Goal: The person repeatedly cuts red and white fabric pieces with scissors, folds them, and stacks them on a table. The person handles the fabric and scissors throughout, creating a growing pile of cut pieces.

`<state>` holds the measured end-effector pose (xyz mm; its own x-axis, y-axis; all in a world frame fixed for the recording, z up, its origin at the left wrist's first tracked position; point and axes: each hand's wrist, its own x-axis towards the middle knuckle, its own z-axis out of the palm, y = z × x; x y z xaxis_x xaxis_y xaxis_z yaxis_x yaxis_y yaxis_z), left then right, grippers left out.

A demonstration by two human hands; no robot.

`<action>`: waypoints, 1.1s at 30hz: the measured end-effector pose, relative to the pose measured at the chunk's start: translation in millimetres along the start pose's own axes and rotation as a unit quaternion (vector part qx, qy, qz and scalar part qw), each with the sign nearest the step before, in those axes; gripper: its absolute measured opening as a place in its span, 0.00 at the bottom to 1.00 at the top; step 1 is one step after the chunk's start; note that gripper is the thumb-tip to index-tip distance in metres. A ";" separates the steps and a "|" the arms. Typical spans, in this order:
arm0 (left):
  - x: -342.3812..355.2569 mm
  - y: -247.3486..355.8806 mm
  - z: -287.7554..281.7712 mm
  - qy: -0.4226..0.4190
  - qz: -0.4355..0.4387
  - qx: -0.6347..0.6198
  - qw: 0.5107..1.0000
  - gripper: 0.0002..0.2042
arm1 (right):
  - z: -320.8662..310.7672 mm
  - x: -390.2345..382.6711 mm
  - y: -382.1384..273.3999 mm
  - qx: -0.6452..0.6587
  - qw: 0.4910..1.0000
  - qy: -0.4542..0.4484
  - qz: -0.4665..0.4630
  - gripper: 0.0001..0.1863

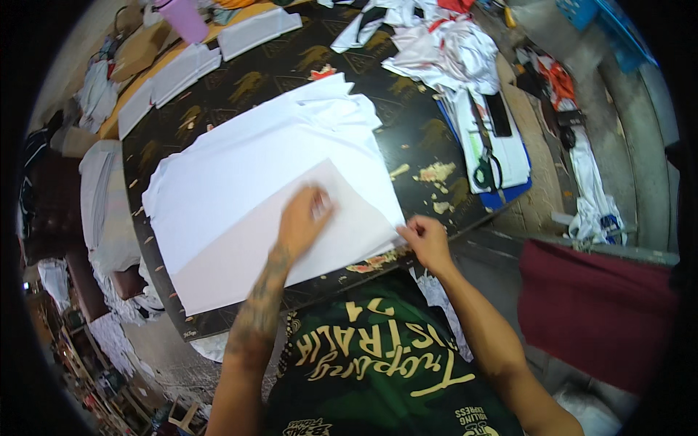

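Note:
A large piece of white cloth lies spread on a dark patterned table. Its near side has a greyish-pink layer on top, with a slanting upper edge; whether this is a fold of the same cloth I cannot tell. Over that layer is my left hand, its fingers curled and smeared by motion, so its grip is unclear. At the cloth's right corner, close to the table's near edge, my right hand pinches the white fabric between thumb and fingers.
Crumpled white and red cloths lie at the far right. Scissors and a dark phone rest on papers over a blue folder. Flat white pieces line the far left edge near a pink container. Scraps dot the table.

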<state>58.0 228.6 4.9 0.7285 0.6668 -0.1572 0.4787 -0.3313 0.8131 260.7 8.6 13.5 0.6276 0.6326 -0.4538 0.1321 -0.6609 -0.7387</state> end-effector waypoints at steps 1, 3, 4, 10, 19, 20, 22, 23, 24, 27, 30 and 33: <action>-37.0 1.9 12.5 -0.054 0.048 0.030 0.997 0.14 | 0.2 6.5 -10.9 -0.021 0.998 0.010 -0.061 0.20; -97.8 -5.8 27.1 0.014 0.125 0.086 0.988 0.13 | -0.7 12.4 -25.4 0.042 0.991 0.031 -0.120 0.17; -118.5 -14.7 28.3 0.075 0.088 0.091 0.989 0.12 | -2.1 12.2 -28.1 0.028 0.995 0.046 -0.088 0.16; -178.0 -58.5 8.4 0.131 0.008 0.130 0.983 0.09 | -4.8 -15.0 15.5 -0.027 0.998 0.033 -0.050 0.16; -190.0 -59.3 16.8 0.159 0.018 0.141 0.977 0.10 | 6.7 -14.8 37.2 -0.099 0.995 0.033 0.004 0.16; -188.0 -54.1 14.9 0.152 0.003 0.168 0.974 0.10 | -0.9 -14.6 32.0 -0.102 0.994 0.032 0.003 0.16; -180.3 -37.6 14.6 0.101 -0.078 0.228 0.965 0.12 | -21.3 -11.0 23.4 -0.104 0.993 0.057 -0.012 0.15; -173.9 -27.3 16.6 0.128 -0.032 0.220 0.966 0.12 | -36.8 -4.7 21.8 -0.087 0.994 0.055 -0.035 0.14; -167.1 -15.1 22.3 0.135 -0.018 0.217 0.967 0.13 | -57.1 6.6 22.1 -0.145 0.963 0.197 -0.111 0.13; -133.4 18.0 53.4 0.088 0.052 0.131 0.986 0.16 | -124.7 55.1 39.2 -0.255 0.871 0.379 -0.183 0.24; -98.1 34.1 90.7 0.030 0.139 0.130 0.981 0.13 | -159.2 93.0 65.9 -0.317 0.899 0.278 -0.121 0.27; -77.6 34.7 110.1 0.001 0.133 0.125 0.983 0.09 | -178.8 113.2 65.5 -0.348 0.902 0.230 -0.113 0.27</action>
<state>72.0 91.9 -16.4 0.8437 0.5351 0.0439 0.3767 -0.6483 0.6617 477.6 -35.2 2.8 0.7543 0.6552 0.0419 0.6464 -0.7299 -0.2224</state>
